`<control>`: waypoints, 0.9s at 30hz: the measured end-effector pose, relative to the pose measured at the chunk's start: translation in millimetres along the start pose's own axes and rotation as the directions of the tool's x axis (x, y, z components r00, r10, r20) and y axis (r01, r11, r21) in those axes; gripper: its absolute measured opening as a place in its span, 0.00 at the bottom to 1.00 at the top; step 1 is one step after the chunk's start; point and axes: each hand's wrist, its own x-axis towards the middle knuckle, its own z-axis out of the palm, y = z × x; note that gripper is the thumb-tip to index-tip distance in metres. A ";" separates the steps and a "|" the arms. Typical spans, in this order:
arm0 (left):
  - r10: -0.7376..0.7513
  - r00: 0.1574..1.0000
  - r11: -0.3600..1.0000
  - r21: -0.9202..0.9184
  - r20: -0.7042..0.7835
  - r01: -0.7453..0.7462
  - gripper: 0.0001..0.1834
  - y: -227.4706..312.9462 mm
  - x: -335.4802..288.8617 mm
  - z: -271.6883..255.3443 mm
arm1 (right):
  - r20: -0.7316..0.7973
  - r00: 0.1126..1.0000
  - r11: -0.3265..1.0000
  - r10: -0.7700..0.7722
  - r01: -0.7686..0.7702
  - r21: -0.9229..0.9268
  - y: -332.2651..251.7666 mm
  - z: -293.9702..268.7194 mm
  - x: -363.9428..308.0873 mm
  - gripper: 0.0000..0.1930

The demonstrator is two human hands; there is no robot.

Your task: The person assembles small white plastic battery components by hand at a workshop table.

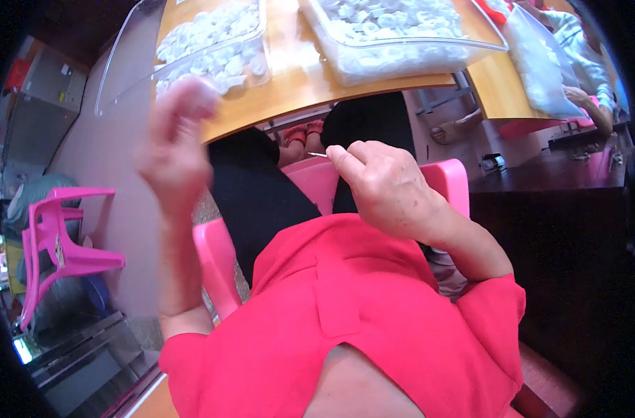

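Head view: a wooden table (286,59) ahead of the lap carries a left bin (264,24) and a right bin (485,46), both clear.
Thin pointed tool (317,155): short of the table's near edge, tip toward the left.
Right hand (394,184): on the lap side of the table, thumb and forefinger pinching the tool.
Left hand (178,143): blurred by the table's near left corner; cannot tell what, if anything, it grips.
White pieces (213,28): heaped in both bins; work seems under way, but done and left look alike.
Edges: left bin juts past the table's side; pink armrests (451,184) flank the lap; room lies between the hands.
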 end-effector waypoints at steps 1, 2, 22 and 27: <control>0.153 0.988 0.988 0.041 -0.024 -0.152 0.12 -6.5 31.1 -7.2 | -0.017 1.000 0.999 0.009 -0.008 0.047 5.7 0.5 -2.8 0.19; 0.104 0.988 0.982 0.172 -0.113 -0.084 0.11 -7.4 56.5 -13.9 | -0.004 1.000 0.995 0.016 -0.015 0.103 8.5 1.8 -5.6 0.19; -0.443 0.085 0.708 0.407 0.892 -0.577 0.15 8.8 170.0 201.6 | 0.589 0.808 0.921 0.010 -0.236 0.309 47.6 72.8 -34.3 0.16; -0.404 0.043 0.728 0.350 0.914 -0.589 0.15 -2.5 169.6 211.3 | 0.587 0.808 0.909 -0.043 -0.212 0.359 48.9 70.4 -32.4 0.16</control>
